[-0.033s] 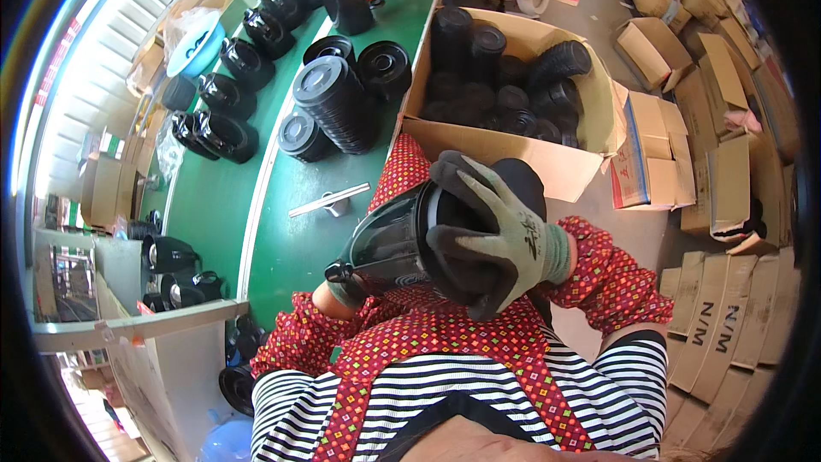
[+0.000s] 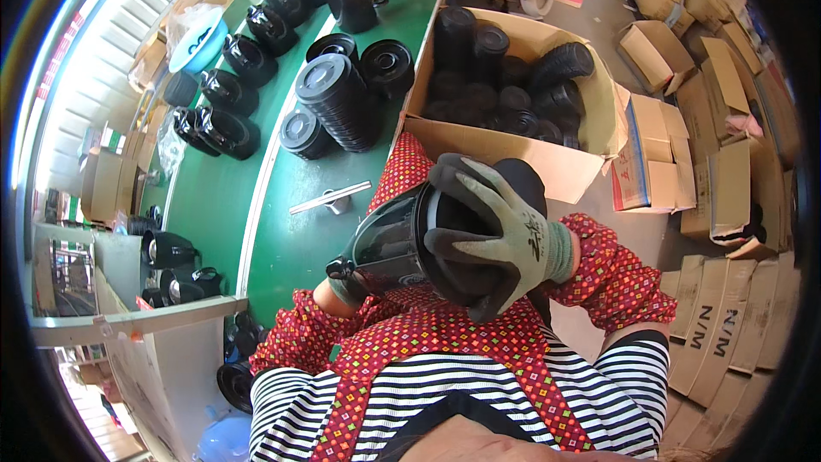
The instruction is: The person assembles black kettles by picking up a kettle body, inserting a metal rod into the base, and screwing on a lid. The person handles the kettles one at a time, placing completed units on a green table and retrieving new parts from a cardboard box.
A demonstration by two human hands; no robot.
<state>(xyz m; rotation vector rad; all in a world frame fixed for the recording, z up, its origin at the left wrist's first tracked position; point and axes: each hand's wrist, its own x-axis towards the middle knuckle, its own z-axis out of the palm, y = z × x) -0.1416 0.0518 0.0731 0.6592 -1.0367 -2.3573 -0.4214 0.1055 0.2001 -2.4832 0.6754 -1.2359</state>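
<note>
A glossy black jug point(image 2: 385, 239) lies tilted on its side in front of my apron. Low beside its handle, my left hand point(image 2: 346, 289) supports it; most of that gloved hand is hidden behind the body. My right hand point(image 2: 505, 244), in a grey and dark work glove, has its fingers wrapped over a round black part point(image 2: 446, 281) at the jug's wide end. That part touches the rim; whether it is fastened cannot be seen. Left of the jug, the green table point(image 2: 295, 244) carries a tall stack of black round discs point(image 2: 329, 90) and a shorter stack point(image 2: 302, 133).
Several black jugs point(image 2: 229, 90) stand in a row across the table. An open carton point(image 2: 547, 162) of stacked black parts is at the table's right edge. A light strip point(image 2: 329, 198) rests over a small cup. More cartons point(image 2: 654, 154) fill the right side. A metal rail point(image 2: 141, 323) is at left.
</note>
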